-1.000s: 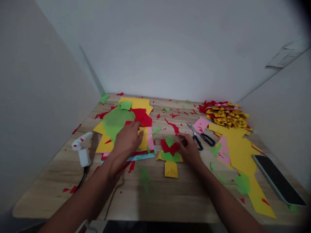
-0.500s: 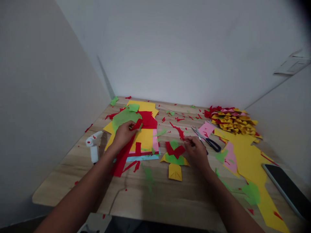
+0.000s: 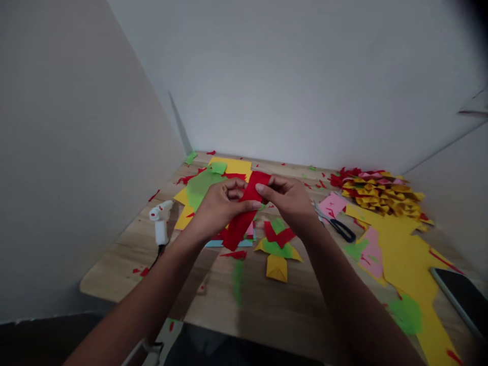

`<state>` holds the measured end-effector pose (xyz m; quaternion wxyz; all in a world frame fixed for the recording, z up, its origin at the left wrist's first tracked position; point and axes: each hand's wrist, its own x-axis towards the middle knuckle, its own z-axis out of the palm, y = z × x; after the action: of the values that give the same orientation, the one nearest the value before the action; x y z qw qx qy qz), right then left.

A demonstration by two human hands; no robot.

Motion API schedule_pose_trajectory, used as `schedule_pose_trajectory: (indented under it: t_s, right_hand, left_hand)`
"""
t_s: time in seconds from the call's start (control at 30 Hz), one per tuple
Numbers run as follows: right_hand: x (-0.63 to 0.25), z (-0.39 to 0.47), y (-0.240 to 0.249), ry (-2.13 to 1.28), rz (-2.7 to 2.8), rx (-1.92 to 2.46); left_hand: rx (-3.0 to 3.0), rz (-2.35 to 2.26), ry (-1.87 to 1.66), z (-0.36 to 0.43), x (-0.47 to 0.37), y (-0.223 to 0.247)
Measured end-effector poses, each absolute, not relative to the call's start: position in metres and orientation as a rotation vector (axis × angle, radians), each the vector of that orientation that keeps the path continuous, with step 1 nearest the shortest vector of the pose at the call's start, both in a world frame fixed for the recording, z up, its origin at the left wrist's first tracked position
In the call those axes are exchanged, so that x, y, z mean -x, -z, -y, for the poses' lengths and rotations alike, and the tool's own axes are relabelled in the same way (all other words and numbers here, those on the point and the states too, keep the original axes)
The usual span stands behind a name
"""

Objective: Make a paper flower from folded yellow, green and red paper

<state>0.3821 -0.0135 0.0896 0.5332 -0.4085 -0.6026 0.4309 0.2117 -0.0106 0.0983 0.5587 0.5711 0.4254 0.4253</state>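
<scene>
Both hands hold one strip of red paper [image 3: 241, 223] slantwise above the table. My left hand [image 3: 220, 203] pinches its left edge around the middle, thumb in front. At its upper right end, my right hand [image 3: 287, 198] grips it between thumb and fingers. Just below lies a small paper piece of folded yellow [image 3: 277, 268], green and red [image 3: 281, 236] parts. Under and behind the strip sits a stack of coloured sheets, with yellow paper [image 3: 232, 165] and green paper [image 3: 198, 188] on top, partly hidden by my left hand.
A white glue gun [image 3: 161, 223] stands at the left with its cord. Scissors [image 3: 339, 227] lie right of my right hand, near a pile of folded yellow and red paper [image 3: 381, 195]. Cut yellow paper [image 3: 404, 249] and a phone [image 3: 461, 297] are at the right. Scraps litter the wooden table [image 3: 125, 264].
My left hand has lifted the red strip off the stack and brought it rightward. My right hand has come up from beside the small paper piece and taken hold of the strip.
</scene>
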Motion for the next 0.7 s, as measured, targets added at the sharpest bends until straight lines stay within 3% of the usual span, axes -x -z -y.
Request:
schedule_pose_trajectory:
  t_s: [0.27,0.53,0.7]
  right_hand:
    - [-0.386,0.005,-0.081,-1.067,1.454,0.892]
    - [-0.392,0.008,-0.088,-0.989,1.484,0.851]
    - [-0.391,0.009,-0.087,-1.187,1.360,0.633]
  left_hand:
    - [-1.423,-0.872,-1.277,0.002,-0.217,-0.100]
    - [-1.424,-0.998,-1.295,0.001,-0.224,-0.106]
    - [-1.346,-0.911,-1.243,0.002,-0.223,-0.104]
